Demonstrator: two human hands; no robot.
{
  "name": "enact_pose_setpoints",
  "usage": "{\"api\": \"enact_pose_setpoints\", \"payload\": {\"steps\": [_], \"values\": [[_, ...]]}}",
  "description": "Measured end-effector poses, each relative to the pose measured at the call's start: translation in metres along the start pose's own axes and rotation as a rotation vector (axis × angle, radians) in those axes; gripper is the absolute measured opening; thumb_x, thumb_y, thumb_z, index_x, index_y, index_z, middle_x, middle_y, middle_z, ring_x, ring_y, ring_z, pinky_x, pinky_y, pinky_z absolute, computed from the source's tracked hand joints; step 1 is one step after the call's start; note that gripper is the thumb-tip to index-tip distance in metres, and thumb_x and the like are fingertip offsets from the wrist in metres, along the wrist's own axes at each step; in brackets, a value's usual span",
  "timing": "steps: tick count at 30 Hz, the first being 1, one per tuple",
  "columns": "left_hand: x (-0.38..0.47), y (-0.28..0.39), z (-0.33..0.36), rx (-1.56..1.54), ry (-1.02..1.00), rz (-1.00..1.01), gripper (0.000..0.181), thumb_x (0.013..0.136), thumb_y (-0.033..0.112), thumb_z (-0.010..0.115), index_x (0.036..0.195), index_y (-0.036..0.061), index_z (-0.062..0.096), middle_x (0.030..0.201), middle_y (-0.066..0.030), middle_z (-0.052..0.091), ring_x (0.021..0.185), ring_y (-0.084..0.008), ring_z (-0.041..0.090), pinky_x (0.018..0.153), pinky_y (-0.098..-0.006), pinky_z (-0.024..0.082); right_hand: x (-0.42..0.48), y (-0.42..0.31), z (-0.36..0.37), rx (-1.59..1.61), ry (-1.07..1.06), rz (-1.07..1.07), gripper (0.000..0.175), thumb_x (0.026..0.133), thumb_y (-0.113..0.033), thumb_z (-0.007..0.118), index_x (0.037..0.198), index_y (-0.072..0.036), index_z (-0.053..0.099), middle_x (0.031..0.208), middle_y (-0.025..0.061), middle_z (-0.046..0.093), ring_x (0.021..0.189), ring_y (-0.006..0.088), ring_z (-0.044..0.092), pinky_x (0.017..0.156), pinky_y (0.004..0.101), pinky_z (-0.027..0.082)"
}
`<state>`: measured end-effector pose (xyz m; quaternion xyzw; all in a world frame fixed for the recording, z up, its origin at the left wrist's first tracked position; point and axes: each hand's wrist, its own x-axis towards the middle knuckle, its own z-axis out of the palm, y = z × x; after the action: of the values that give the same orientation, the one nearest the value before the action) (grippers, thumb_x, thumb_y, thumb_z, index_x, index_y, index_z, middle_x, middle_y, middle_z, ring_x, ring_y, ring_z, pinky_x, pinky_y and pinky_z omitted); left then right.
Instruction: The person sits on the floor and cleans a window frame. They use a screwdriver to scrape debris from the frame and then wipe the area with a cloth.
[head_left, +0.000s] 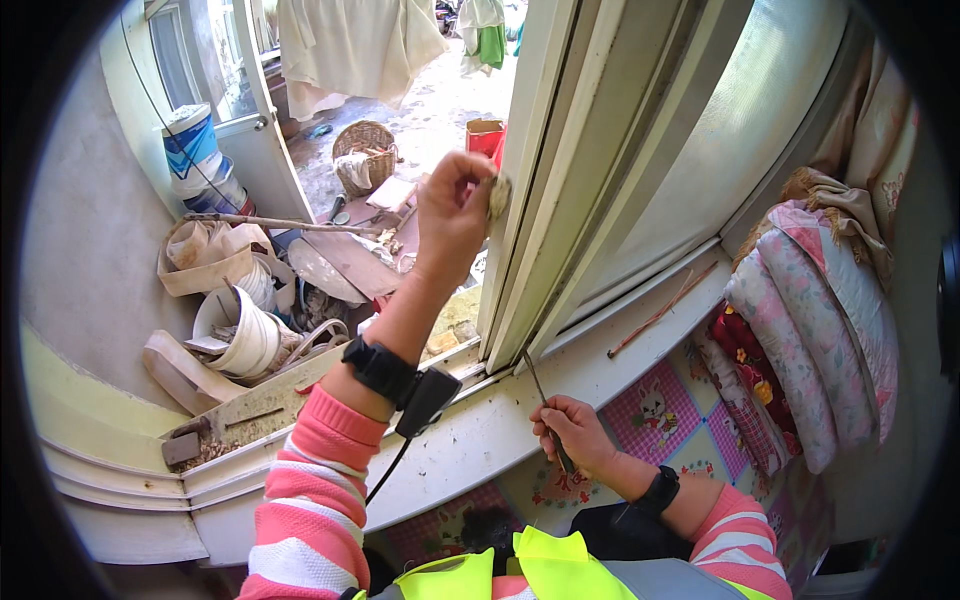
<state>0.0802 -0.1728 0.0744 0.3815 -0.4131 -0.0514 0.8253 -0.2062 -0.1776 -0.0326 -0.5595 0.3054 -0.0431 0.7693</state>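
My left hand (459, 206) is raised at the edge of the white sliding window frame (517, 195), its fingers closed on a small dirty cloth or sponge-like wad (499, 196) beside the frame. Lower down, my right hand (566, 435) grips the dark handle of a thin pointed metal tool (537, 379). The tool's tip is at the foot of the frame, by the window track (480, 373). It is too small to tell whether the tip touches the track. Each wrist bears a black band, and a black device with a cable hangs at the left one.
A white sill (465, 435) runs across, with thin reddish sticks (660, 311) on it. Folded quilts (802, 322) are piled at the right. Outside the opening are a hammer-like head (181, 448), a white bucket (244, 330), a wicker basket (365, 154) and a long stick (285, 223).
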Motion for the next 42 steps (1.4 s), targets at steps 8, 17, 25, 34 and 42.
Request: {"api": "enact_pose_setpoints", "payload": {"steps": [8,17,25,34,42], "values": [[-0.189,-0.125,-0.079,0.573,-0.037,-0.500,0.012,0.083,-0.010,0.059,0.082,0.0025,0.059,0.074,-0.0019,0.059,0.071,-0.0129,0.057,0.068,-0.0283,0.048,-0.002,-0.001,-0.002,-0.138,0.021,0.019,0.018,0.101,-0.016,0.051,0.100,-0.002,0.061,0.081,0.0009,0.060,0.055,0.0041,0.052,0.047,0.0211,0.045],[-0.158,-0.055,-0.133,-0.451,-0.002,-0.840,0.007,0.094,0.006,0.066,0.101,0.0059,0.062,0.095,-0.0033,0.068,0.080,-0.0128,0.067,0.076,-0.0294,0.059,-0.005,0.003,0.003,-0.183,0.014,0.036,0.018,0.102,-0.018,0.050,0.101,-0.004,0.062,0.080,-0.0005,0.061,0.056,0.0038,0.055,0.047,0.0210,0.045],[-0.191,0.007,-0.154,-0.679,0.075,-0.803,0.016,0.093,0.002,0.062,0.108,0.0063,0.062,0.118,-0.0108,0.064,0.109,-0.0239,0.065,0.090,-0.0387,0.057,0.002,0.014,0.017,-0.249,-0.053,0.068,0.019,0.102,-0.018,0.050,0.099,-0.004,0.062,0.079,0.0002,0.061,0.054,0.0059,0.054,0.046,0.0220,0.044],[-0.233,-0.026,-0.172,-0.129,0.524,-0.715,0.007,0.096,0.000,0.060,0.102,0.0035,0.061,0.098,-0.0054,0.069,0.085,-0.0135,0.068,0.076,-0.0291,0.058,0.008,0.037,0.018,-0.348,0.040,0.172,0.020,0.099,-0.019,0.051,0.102,-0.003,0.062,0.080,0.0009,0.060,0.052,0.0059,0.053,0.045,0.0223,0.044],[-0.243,-0.026,-0.156,-0.476,0.365,-0.840,0.008,0.095,0.002,0.063,0.103,0.0039,0.061,0.098,-0.0106,0.071,0.090,-0.0199,0.071,0.080,-0.0343,0.062,0.007,0.055,0.032,-0.380,0.144,0.144,0.019,0.099,-0.023,0.056,0.102,-0.004,0.059,0.079,0.0011,0.059,0.051,0.0069,0.052,0.045,0.0235,0.043]]}}
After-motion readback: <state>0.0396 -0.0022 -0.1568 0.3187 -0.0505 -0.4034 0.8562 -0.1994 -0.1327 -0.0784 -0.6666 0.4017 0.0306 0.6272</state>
